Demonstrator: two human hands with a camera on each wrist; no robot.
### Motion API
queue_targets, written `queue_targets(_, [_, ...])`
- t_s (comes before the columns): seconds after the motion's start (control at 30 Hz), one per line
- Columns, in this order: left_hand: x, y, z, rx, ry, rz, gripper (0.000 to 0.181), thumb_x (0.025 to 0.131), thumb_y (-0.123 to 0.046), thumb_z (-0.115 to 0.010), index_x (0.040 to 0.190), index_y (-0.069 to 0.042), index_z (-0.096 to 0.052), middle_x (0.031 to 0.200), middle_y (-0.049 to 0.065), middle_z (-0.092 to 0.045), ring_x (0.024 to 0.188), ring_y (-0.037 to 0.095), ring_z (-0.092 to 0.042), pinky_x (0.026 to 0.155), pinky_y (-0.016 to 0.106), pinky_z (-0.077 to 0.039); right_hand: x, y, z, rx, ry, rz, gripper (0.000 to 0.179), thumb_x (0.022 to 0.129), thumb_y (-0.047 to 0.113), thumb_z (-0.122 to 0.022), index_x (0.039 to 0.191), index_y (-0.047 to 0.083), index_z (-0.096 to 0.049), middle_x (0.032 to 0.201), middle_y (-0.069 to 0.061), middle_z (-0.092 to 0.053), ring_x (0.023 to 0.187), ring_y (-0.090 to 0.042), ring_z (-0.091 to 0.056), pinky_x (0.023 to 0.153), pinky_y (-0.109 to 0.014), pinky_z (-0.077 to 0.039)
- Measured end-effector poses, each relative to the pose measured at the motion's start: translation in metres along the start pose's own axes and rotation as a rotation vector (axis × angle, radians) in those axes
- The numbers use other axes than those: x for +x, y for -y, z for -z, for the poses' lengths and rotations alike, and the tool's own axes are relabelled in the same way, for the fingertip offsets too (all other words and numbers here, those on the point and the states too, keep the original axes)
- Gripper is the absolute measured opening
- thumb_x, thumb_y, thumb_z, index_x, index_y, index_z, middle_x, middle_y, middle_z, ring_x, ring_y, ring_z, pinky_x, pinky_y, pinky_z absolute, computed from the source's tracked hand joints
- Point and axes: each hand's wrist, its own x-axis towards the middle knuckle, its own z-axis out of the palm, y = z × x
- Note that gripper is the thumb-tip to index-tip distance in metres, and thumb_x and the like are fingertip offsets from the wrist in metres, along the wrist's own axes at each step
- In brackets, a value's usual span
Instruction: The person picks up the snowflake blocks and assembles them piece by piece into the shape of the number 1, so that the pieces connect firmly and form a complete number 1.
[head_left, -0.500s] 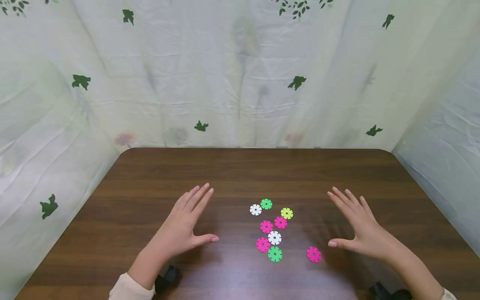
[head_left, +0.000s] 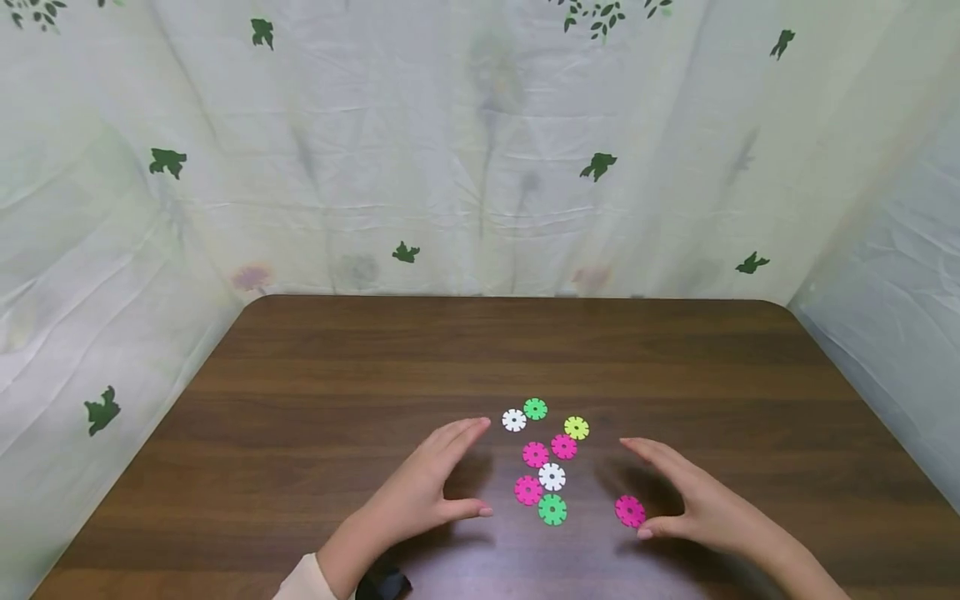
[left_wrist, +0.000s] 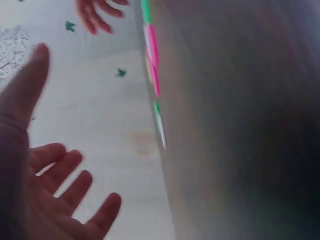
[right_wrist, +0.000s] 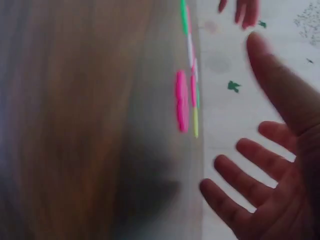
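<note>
Several flat, notched plastic discs lie on the brown table in the head view. A white disc (head_left: 513, 420) and a green disc (head_left: 536, 408) are at the back, with a yellow disc (head_left: 577, 427) to their right. Pink, white and green discs (head_left: 552, 509) form a column below them. My left hand (head_left: 423, 487) hovers left of this group, fingers spread from the thumb, holding nothing. On the other side my right hand (head_left: 697, 500) is also empty, its thumb tip beside a lone pink disc (head_left: 630, 511). That pink disc (right_wrist: 181, 101) shows edge-on in the right wrist view.
The wooden table (head_left: 300, 358) has rounded far corners. Behind it and along both sides hangs a pale cloth (head_left: 435, 167) with green bird and leaf prints. A dark wrist strap (head_left: 382, 581) shows under the left sleeve (head_left: 307, 579).
Both hands have moved inward and lower toward the discs, the right thumb coming up beside the lone pink disc. The discs keep their places on the table; the head view has shifted slightly.
</note>
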Motion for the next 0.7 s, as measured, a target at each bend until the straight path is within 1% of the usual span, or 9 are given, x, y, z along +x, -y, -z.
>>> queue_targets(0.07, [0.001,-0.002,-0.006,-0.062,0.032,0.03,0.083,0.07,-0.04,-0.074,0.137,-0.014,-0.034,0.133,-0.002,-0.04,0.123,0.016,-0.034,0.097,0.038,-0.032,-0.001,0.0,-0.004,0.026,0.035,-0.04,0.084,0.067,0.04,-0.075,0.137,0.013,-0.035,0.13,0.0,-0.042,0.107,-0.015,-0.049,0.085,-0.024,-0.042])
queue_targets(0.13, [0.003,-0.004,-0.012,-0.118,0.06,0.065,0.076,0.071,-0.037,-0.074,0.134,-0.011,-0.039,0.13,-0.002,-0.043,0.12,0.015,-0.037,0.096,0.036,-0.033,-0.001,0.0,-0.007,0.06,0.064,-0.062,0.078,0.07,0.038,-0.073,0.135,0.013,-0.038,0.126,0.0,-0.045,0.1,-0.014,-0.051,0.081,-0.028,-0.045])
queue_targets(0.23, [0.005,-0.005,-0.022,-0.163,0.09,0.106,0.065,0.074,-0.033,-0.073,0.128,-0.008,-0.045,0.124,-0.003,-0.047,0.115,0.014,-0.041,0.095,0.035,-0.035,-0.002,-0.001,-0.011,0.086,0.078,-0.052,0.068,0.073,0.037,-0.071,0.13,0.011,-0.043,0.12,0.001,-0.048,0.094,-0.011,-0.051,0.078,-0.026,-0.045])
queue_targets(0.3, [0.006,-0.005,-0.027,-0.174,0.096,0.11,0.06,0.075,-0.031,-0.073,0.125,-0.008,-0.048,0.12,-0.003,-0.05,0.112,0.014,-0.044,0.094,0.033,-0.035,-0.002,-0.003,-0.013,0.094,0.076,-0.023,0.062,0.075,0.035,-0.07,0.127,0.011,-0.046,0.117,0.002,-0.05,0.092,-0.01,-0.051,0.077,-0.024,-0.045])
queue_targets(0.47, [0.007,-0.004,-0.042,-0.113,0.082,0.09,0.054,0.074,-0.034,-0.072,0.119,-0.01,-0.053,0.113,-0.004,-0.053,0.105,0.014,-0.047,0.092,0.033,-0.036,-0.002,-0.009,-0.018,0.094,0.06,0.053,0.048,0.077,0.029,-0.07,0.118,0.011,-0.054,0.112,0.004,-0.053,0.093,-0.01,-0.052,0.076,-0.022,-0.045])
queue_targets(0.6, [0.009,-0.006,-0.051,-0.027,0.06,0.084,0.048,0.074,-0.037,-0.071,0.114,-0.014,-0.058,0.106,-0.006,-0.053,0.098,0.014,-0.047,0.088,0.036,-0.035,-0.002,-0.011,-0.019,0.095,0.051,0.057,0.033,0.078,0.026,-0.069,0.107,0.014,-0.058,0.108,0.006,-0.052,0.094,-0.009,-0.05,0.077,-0.02,-0.044])
queue_targets(0.7, [0.012,-0.009,-0.055,0.034,0.043,0.081,0.043,0.074,-0.038,-0.071,0.111,-0.018,-0.061,0.102,-0.008,-0.051,0.094,0.014,-0.045,0.084,0.035,-0.034,-0.002,-0.011,-0.02,0.103,0.058,0.039,0.025,0.079,0.026,-0.068,0.1,0.017,-0.057,0.105,0.007,-0.049,0.091,-0.008,-0.05,0.075,-0.021,-0.044])
